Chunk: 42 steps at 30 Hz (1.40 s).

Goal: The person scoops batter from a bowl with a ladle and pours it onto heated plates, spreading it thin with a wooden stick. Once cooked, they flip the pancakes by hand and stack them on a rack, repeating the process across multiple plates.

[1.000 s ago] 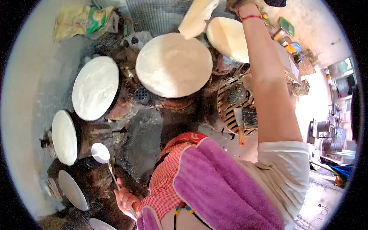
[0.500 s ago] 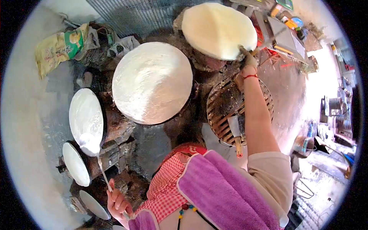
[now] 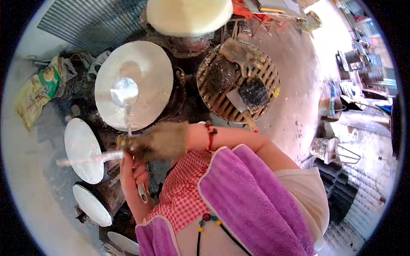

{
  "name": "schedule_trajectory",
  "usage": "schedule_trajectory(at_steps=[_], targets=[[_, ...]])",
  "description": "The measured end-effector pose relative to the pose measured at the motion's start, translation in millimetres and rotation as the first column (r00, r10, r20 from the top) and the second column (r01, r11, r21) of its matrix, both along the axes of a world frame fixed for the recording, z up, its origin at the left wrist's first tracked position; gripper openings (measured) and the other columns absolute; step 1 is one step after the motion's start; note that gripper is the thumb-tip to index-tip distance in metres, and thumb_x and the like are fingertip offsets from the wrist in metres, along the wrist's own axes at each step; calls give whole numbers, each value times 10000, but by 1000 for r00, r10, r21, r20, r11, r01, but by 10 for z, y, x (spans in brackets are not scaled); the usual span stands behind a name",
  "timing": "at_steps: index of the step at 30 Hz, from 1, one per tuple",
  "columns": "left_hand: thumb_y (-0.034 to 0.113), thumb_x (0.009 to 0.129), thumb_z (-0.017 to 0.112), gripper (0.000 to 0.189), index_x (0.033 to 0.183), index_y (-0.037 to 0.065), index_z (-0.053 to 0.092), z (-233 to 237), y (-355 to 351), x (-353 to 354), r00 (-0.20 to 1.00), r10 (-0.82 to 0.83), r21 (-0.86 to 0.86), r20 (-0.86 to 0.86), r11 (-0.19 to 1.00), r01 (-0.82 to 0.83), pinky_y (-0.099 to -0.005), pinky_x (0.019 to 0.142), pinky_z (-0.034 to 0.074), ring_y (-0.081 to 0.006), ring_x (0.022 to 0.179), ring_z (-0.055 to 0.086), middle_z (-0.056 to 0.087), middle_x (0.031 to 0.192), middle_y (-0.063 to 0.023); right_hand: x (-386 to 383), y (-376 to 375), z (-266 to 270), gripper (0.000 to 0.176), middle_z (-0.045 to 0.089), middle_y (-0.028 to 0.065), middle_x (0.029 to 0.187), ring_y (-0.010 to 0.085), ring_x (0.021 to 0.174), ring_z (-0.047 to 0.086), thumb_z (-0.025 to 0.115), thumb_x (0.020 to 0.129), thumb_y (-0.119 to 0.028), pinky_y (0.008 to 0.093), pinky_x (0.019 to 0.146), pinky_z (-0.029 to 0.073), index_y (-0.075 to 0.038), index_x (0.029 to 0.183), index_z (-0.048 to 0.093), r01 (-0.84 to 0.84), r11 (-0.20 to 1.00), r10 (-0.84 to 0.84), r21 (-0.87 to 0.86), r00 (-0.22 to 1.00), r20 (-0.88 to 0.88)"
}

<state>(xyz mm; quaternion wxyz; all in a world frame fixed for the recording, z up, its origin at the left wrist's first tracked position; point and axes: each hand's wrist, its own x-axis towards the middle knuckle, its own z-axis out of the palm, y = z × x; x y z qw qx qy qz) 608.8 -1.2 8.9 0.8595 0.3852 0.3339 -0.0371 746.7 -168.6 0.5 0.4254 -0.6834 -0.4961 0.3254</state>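
My left hand (image 3: 136,173) is wrapped round the handle of a metal ladle (image 3: 124,92). The ladle's bowl is over the large round griddle (image 3: 147,64), which has a pale, thin layer on it. My right hand (image 3: 160,141), in a brown work glove, crosses in front of the ladle handle, close to my left fingers. It appears closed on a long pale stick-like tool (image 3: 87,159) that points left over a smaller griddle (image 3: 81,143); motion blurs the tool, and its kind does not show. Whether the hands touch is hidden.
A cream-coated griddle (image 3: 190,17) stands at the back. To the right, a slatted round stand (image 3: 213,102) carries a wooden-handled scraper (image 3: 237,100), a brown cloth (image 3: 239,53) and a black object (image 3: 255,93). More white rounds (image 3: 92,205) line the left. A yellow-green bag (image 3: 38,91) lies beyond.
My right hand has swung from the back griddle to my left hand, bringing its tool. The ladle has moved from the left griddle to over the large one. My view has shifted right.
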Motion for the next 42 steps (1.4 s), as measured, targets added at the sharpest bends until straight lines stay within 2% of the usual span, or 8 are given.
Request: schedule_trajectory(at_steps=[4, 6, 8, 19, 25, 32, 39, 42], targets=[[330, 960, 507, 335, 1205, 102, 520, -191, 157, -256, 997, 35, -208, 68, 978, -20, -142, 300, 213, -14, 423, 249, 372, 721, 31, 179, -611, -319, 507, 634, 171, 1105, 290, 974, 626, 630, 846, -285, 369, 881, 479, -84, 1293, 500, 341, 938, -309, 60, 903, -300], [337, 970, 477, 348, 1225, 102, 506, -175, 186, -409, 977, 119, -303, 176, 951, -61, -146, 299, 222, -22, 421, 250, 380, 733, 27, 555, -1175, -829, 488, 629, 146, 1140, 288, 1071, 587, 610, 844, -412, 396, 953, 444, -73, 1195, 587, 819, 549, -757, -166, 571, 317], [345, 983, 441, 359, 1233, 94, 500, -126, 306, -563, 957, 199, -236, 212, 961, -147, -157, 301, 240, -32, 426, 264, 394, 742, 2, 950, -1864, -1606, 501, 626, 180, 1133, 358, 1048, 594, 628, 783, -314, 447, 874, 484, -97, 1230, 567, 912, 162, -461, -377, 407, 788], [308, 1011, 372, 362, 1283, 81, 448, 45, 501, -1520, 598, 752, -619, 276, 615, -488, -170, 326, 307, -54, 474, 321, 364, 742, -14, 1313, -3014, -2229, 390, 679, 106, 963, 265, 944, 621, 569, 828, -452, 358, 895, 442, -114, 971, 700, 939, 245, -459, -243, 333, 824], [295, 1002, 403, 341, 1251, 78, 488, -157, 531, -2675, 276, 888, -666, 367, 458, -588, -196, 362, 341, -64, 484, 340, 347, 679, -7, 1116, -1266, -1439, 397, 676, 114, 964, 260, 925, 631, 581, 838, -437, 355, 821, 465, -95, 1018, 675, 852, 523, -851, -21, 521, -56], [251, 1009, 395, 321, 1254, 61, 479, -285, 235, -4463, -212, 941, -622, 264, -3, -783, -156, 318, 291, -29, 436, 291, 318, 654, 19, -1583, 2309, -1214, 414, 673, 124, 966, 256, 903, 642, 595, 851, -420, 350, 735, 493, -74, 1073, 645, -12, 997, -62, -75, 449, -892], [306, 1007, 389, 372, 1259, 49, 488, -238, -381, -6022, -524, 791, -510, 316, -323, -797, -167, 328, 278, -44, 445, 284, 314, 671, 16, -4451, 4515, -1126, 439, 670, 134, 967, 251, 880, 654, 609, 863, -403, 346, 648, 521, -52, 1128, 616, -386, 922, 227, 3, 537, -813], [299, 1007, 398, 391, 1268, 24, 491, -191, -511, -6261, -630, 698, -428, 340, -481, -765, -167, 325, 267, -46, 432, 271, 328, 680, 3, -5392, 4820, -1344, 402, 671, 161, 908, 277, 799, 641, 626, 857, -407, 398, 741, 499, -46, 1029, 661, -426, 840, 374, 336, 904, 208]])
